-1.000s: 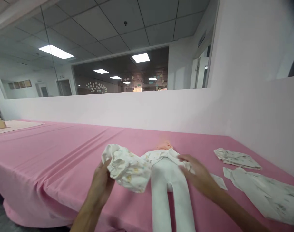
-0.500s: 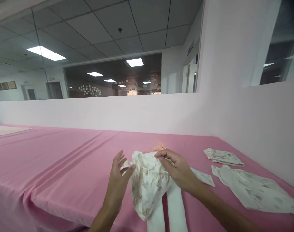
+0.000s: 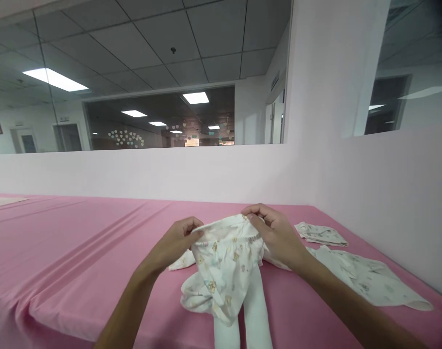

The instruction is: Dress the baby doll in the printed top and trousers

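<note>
Small white baby pants (image 3: 226,271) with a printed pattern and a gathered elastic waistband hang between my two hands. My left hand (image 3: 179,242) pinches the left end of the waistband. At the right end, my right hand (image 3: 270,232) grips the band between thumb and fingers. The waist is stretched wide, facing up. Below the pants, two plain white leg-shaped pieces (image 3: 256,310) reach toward the near edge; what they belong to is hidden. White printed cloth (image 3: 182,261) also shows behind my left hand.
A pink cloth (image 3: 90,252) covers the table. On the right lie a folded white printed garment (image 3: 322,234) and a larger spread one (image 3: 373,276). A white wall (image 3: 170,174) with windows runs along the back, and another wall closes the right side.
My left hand has gone from open fingers beside the pants to pinching the waistband. The waistband is now pulled out wide and raised. The view has shifted slightly right.
</note>
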`<state>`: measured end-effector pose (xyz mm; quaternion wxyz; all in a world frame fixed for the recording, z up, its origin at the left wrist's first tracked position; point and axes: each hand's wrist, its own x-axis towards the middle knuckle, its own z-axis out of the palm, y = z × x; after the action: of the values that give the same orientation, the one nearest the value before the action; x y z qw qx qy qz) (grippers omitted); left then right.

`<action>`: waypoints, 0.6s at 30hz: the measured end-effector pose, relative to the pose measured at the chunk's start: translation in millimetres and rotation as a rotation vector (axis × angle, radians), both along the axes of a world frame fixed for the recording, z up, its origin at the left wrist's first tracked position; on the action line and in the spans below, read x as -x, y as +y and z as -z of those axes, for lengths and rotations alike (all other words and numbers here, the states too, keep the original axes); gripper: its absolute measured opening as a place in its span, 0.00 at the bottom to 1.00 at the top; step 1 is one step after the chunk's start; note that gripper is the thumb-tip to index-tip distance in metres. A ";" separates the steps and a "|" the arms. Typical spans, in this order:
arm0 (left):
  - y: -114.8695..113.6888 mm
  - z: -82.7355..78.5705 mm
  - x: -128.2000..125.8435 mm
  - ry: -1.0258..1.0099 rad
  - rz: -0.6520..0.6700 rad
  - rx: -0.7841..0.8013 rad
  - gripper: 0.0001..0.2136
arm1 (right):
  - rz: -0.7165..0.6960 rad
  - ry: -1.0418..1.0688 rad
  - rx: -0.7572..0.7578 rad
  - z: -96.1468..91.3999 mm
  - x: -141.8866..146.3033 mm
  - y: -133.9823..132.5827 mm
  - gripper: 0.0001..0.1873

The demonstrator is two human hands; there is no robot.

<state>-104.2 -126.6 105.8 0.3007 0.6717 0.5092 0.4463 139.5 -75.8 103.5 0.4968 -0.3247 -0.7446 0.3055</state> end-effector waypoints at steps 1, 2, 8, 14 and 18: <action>-0.4 -8.1 -0.1 -0.043 -0.028 -0.024 0.09 | 0.036 0.003 -0.026 -4.5 -0.3 -1.2 0.14; -0.6 -17.2 -1.9 -0.099 -0.059 -0.044 0.08 | 0.075 -0.004 -0.070 -8.7 0.5 -3.4 0.13; -4.3 -69.2 -38.8 -0.274 -0.243 -0.182 0.09 | 0.114 -0.128 -0.565 -20.2 25.2 -37.0 0.13; -26.8 -86.1 -54.4 -0.166 -0.148 -0.269 0.19 | -0.341 -0.250 -0.048 -43.5 33.2 -53.3 0.08; -38.8 -90.4 -45.5 -0.207 -0.110 -0.223 0.19 | -0.649 -0.163 0.289 -64.0 23.5 -45.3 0.11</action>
<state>-58.7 -165.3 196.2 0.2502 0.6224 0.4590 0.5825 116.0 -121.1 167.5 0.2619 -0.1615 -0.7951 0.5225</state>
